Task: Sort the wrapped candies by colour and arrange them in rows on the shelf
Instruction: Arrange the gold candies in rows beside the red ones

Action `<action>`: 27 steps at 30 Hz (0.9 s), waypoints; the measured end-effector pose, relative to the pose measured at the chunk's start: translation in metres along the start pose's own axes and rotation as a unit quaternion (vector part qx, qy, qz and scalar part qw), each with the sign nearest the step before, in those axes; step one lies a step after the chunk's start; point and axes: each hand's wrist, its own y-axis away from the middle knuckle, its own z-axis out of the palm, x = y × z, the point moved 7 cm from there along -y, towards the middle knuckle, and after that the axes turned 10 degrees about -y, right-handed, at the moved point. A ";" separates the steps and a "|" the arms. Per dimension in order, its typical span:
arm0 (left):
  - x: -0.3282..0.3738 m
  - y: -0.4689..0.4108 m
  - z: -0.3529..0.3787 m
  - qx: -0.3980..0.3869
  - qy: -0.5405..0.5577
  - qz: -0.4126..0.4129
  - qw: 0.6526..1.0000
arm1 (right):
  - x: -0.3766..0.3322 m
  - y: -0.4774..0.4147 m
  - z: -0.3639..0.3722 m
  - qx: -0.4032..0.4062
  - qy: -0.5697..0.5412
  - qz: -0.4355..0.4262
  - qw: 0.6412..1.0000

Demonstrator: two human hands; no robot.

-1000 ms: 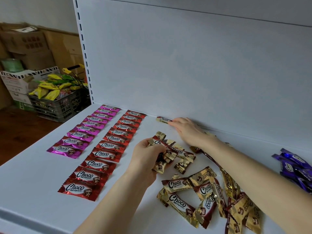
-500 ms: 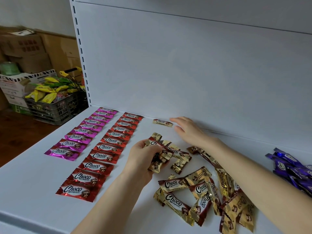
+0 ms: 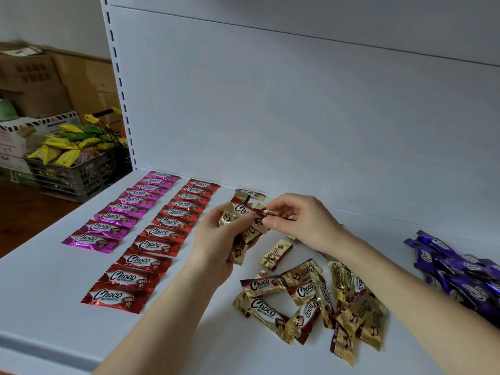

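Your left hand [image 3: 213, 239] has its grip curled round a bunch of gold candies [image 3: 230, 216], held just above the shelf [image 3: 40, 307]. Your right hand [image 3: 303, 220], at 3 o'clock of the left and nearly touching it, keeps a narrow grip: thumb and forefinger pinch the end of the top candy [image 3: 243, 209] of that bunch, and the other fingers are loosely curled. That candy lies between your two grips, printed face up, its far end bedded in the left hand. At 12 o'clock of the hands a single gold candy [image 3: 250, 192] lies flat by the back panel, apart from both grips. At 6 o'clock of the right hand one loose gold candy [image 3: 276, 254] lies alone, and at 5 o'clock sits the gold pile [image 3: 311, 299], beside your right forearm. At 9 o'clock of the left hand the red row [image 3: 162, 239] runs front to back, with the pink row [image 3: 127, 209] just beyond it. The purple pile [image 3: 460, 269] lies at 3 o'clock, well apart. Off the shelf at 10 o'clock a basket [image 3: 75, 180] of yellow and green packets stands before cardboard boxes [image 3: 35, 85].
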 end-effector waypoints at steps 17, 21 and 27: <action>-0.005 0.005 0.006 -0.030 -0.026 -0.048 0.998 | 0.009 -0.004 -0.006 0.024 -0.113 0.078 0.990; -0.008 0.004 0.001 -0.027 -0.043 -0.067 0.996 | 0.042 -0.029 -0.026 0.085 -0.108 0.137 0.981; -0.016 0.006 0.004 -0.060 -0.055 -0.108 0.991 | 0.067 -0.064 0.003 -0.016 0.081 0.145 0.986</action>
